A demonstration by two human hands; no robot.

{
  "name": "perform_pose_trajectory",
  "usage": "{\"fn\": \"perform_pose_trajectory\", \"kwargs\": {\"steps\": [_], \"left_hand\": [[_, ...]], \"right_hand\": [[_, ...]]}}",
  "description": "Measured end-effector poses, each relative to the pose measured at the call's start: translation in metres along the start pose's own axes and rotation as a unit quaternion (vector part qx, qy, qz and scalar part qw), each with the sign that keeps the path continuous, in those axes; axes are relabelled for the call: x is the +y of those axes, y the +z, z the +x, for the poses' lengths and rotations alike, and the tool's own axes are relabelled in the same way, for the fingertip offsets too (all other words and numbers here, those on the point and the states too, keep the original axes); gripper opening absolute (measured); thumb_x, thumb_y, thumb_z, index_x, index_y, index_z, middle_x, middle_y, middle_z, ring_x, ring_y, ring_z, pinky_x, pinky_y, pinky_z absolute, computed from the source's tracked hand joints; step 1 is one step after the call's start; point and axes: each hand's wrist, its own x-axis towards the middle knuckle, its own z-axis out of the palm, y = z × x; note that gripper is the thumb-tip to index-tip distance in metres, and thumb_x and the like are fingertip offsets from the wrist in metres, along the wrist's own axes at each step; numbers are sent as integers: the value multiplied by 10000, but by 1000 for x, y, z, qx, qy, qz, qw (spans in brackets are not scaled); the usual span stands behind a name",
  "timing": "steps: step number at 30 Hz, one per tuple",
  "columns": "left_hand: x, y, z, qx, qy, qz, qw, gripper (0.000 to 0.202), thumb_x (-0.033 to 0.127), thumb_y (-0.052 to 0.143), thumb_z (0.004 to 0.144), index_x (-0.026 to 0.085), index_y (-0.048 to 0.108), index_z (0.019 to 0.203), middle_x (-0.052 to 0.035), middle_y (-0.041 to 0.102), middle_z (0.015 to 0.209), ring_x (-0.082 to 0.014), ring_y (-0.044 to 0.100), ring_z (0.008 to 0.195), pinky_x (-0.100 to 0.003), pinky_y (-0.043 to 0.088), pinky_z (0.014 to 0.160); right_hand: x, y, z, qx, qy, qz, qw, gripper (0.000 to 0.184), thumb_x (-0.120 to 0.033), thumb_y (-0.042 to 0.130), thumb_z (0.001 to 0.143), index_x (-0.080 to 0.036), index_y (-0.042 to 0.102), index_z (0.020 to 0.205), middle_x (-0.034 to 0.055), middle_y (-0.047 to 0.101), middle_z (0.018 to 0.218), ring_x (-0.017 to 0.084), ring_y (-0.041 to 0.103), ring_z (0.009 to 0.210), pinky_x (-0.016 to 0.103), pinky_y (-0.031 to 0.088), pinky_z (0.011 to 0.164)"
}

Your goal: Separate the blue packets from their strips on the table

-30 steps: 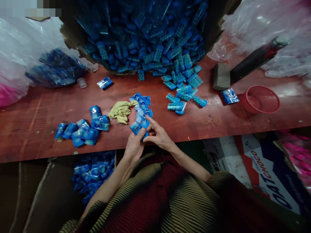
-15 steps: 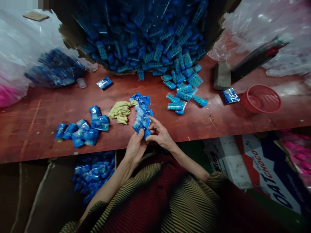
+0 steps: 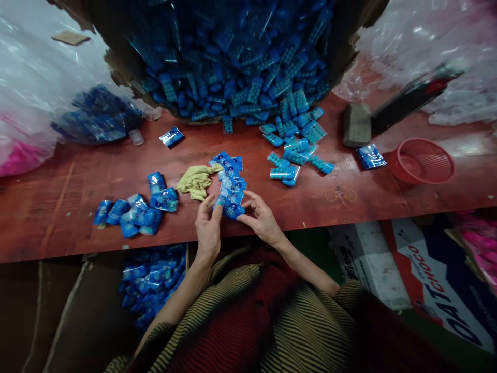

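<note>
A row of overlapping blue printed plastic wrappers (image 3: 232, 184) lies on the red table in front of me. My left hand (image 3: 208, 228) grips the left edge of the nearest blue wrapper (image 3: 232, 209), its thumb on top. At that wrapper's right edge is my right hand (image 3: 263, 220), thumb and curled fingers around the corner. A crumpled yellow-green cloth (image 3: 194, 181) rests just left of the row. Further left sits a small pile of blue wrapped packs (image 3: 140, 213). Clear tubes with blue caps and blue beads (image 3: 297, 145) lie to the right, beyond my right hand.
A torn-open carton (image 3: 120, 65) full of similar tubes stands at the back. On the right are a grey block (image 3: 357, 125), a blue packet (image 3: 371, 156) and a red basket (image 3: 423, 161). More blue packs (image 3: 153, 280) fill a container below the table edge.
My left hand has turned more upright and shifted along the nearest wrapper's left edge. My right hand has drawn slightly apart from it. The view has shifted a little.
</note>
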Motion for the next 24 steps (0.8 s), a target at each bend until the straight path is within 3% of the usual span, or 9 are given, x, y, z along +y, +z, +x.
{"fn": "perform_pose_trajectory", "kwargs": {"steps": [3,6,14,18,21,24], "left_hand": [[-2,-6,9,47,70,43,996,230,303,700,689,171,652,872,-10,665,817,-112,606,746,-241,487,734],[1,-8,13,50,61,35,996,145,277,700,672,160,625,712,17,616,673,-99,567,633,-235,487,670],[8,-9,20,16,132,87,987,115,240,641,733,175,576,664,36,523,620,-80,481,589,-175,418,601],[12,-9,23,-21,94,52,994,165,280,651,731,175,542,664,42,513,621,-74,475,575,-180,424,596],[17,-4,21,5,54,-15,998,214,301,707,682,189,543,762,52,564,669,-70,522,596,-189,443,613],[21,2,16,-11,-39,-102,994,351,342,767,612,196,539,836,36,632,741,-88,588,651,-204,460,628]], "right_hand": [[-1,1,-1,-4,8,-22,1000,598,-247,682,724,-271,471,1284,-3,579,899,126,568,760,293,484,782],[1,4,-2,8,11,-20,1000,580,-270,668,741,-279,472,1287,8,576,940,123,572,762,291,490,785],[-7,12,-5,9,18,-13,1000,635,-234,654,732,-260,419,1321,25,594,1004,126,581,809,287,483,815],[-9,12,-4,22,45,25,998,588,-241,698,680,-238,482,1227,8,597,938,125,587,792,289,487,796],[-7,12,-2,29,52,43,997,423,-271,702,682,-204,560,1075,15,616,911,137,599,818,297,488,806],[-6,13,0,61,46,36,996,368,-292,707,683,-193,567,1009,28,631,930,146,609,829,303,495,802]]}}
